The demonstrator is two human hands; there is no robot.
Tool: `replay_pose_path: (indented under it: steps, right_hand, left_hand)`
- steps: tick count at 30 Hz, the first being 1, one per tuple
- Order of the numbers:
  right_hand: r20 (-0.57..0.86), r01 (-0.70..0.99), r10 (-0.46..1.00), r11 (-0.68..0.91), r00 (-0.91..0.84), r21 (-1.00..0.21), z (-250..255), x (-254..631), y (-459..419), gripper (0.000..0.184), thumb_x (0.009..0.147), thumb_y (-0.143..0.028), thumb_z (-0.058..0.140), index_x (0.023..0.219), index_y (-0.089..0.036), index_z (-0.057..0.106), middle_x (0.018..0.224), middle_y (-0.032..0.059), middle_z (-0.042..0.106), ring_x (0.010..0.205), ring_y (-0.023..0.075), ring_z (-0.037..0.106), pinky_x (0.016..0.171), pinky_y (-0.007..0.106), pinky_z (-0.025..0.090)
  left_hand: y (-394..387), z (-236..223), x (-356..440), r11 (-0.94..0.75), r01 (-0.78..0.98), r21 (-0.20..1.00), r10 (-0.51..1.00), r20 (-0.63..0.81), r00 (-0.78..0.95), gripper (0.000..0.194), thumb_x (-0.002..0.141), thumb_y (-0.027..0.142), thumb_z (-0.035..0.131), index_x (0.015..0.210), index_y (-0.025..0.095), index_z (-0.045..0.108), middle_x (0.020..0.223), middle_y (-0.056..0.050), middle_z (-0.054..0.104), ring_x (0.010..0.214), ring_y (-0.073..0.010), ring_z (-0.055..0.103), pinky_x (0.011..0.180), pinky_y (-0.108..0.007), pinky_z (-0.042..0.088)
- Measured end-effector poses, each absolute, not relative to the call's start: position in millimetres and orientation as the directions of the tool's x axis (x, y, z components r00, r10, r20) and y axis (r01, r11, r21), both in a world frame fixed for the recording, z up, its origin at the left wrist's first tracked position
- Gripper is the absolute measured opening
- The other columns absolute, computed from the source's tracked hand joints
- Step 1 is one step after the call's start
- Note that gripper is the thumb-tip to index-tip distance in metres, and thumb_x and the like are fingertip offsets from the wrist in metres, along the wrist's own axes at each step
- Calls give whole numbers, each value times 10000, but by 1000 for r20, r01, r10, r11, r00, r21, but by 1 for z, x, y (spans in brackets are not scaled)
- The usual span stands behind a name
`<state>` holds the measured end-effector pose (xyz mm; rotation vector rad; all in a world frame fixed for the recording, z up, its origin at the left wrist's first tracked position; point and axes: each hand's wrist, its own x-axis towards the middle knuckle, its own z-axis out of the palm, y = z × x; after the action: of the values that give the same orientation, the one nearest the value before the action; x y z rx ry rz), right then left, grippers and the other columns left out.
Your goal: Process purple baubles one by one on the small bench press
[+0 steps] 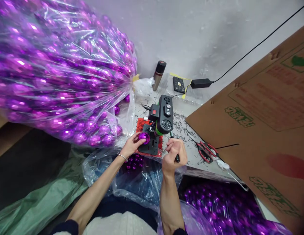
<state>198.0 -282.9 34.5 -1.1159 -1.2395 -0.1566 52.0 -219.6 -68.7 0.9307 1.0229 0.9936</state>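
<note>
Tall btl (158,75) nr wall (183,36); scissors (202,148) by brn cardbd box (254,140).

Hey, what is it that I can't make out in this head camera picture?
In the head view:
Part of the purple ball, hidden by the left hand.
Most of the black handle, hidden by the right hand.
Red lettering on the cardboard box, too blurred to read.
The rest of the clear bag, cut off by the top and left edges.
</note>
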Motion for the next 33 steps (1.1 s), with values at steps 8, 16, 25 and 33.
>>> replay_pose_path:
  steps: [8,16,25,33]
  right_hand:
    - [819,649,446,511,360,-564,30,198,-285,384,1059,-166,474,683,-226,523,630,-36,530,654,133,600,631,292,447]
    - [799,675,479,456,363,-580,25,200,-288,387,1073,-209,448,691,-239,496,630,-30,525,657,144,610,632,309,458]
    - [817,676,473,485,331,-555,25,201,-289,379,1068,-184,456,696,-236,501,621,-37,515,671,140,611,651,304,450]
    - [815,676,471,481,338,-558,25,200,-289,381,1063,-182,449,692,-237,511,631,-29,533,657,145,615,627,305,461]
  left_hand:
    - [-216,-76,57,-192,320,928,949,91,303,627,819,488,883,1370,248,702,1291,-120,786,1206,-337,729,1102,-503,543]
    - [-221,-72,58,-427,352,833,857,249,450,577,916,487,807,1409,234,647,1389,-150,737,1312,-336,695,1137,-498,528]
    - [-210,-75,53,-366,389,845,889,193,416,605,913,529,793,1412,217,654,1308,-148,766,1257,-339,707,1128,-494,521]
    - [-200,-66,49,-78,305,949,939,-33,341,610,903,595,746,1382,221,690,1275,-105,792,1198,-318,727,1100,-455,530]
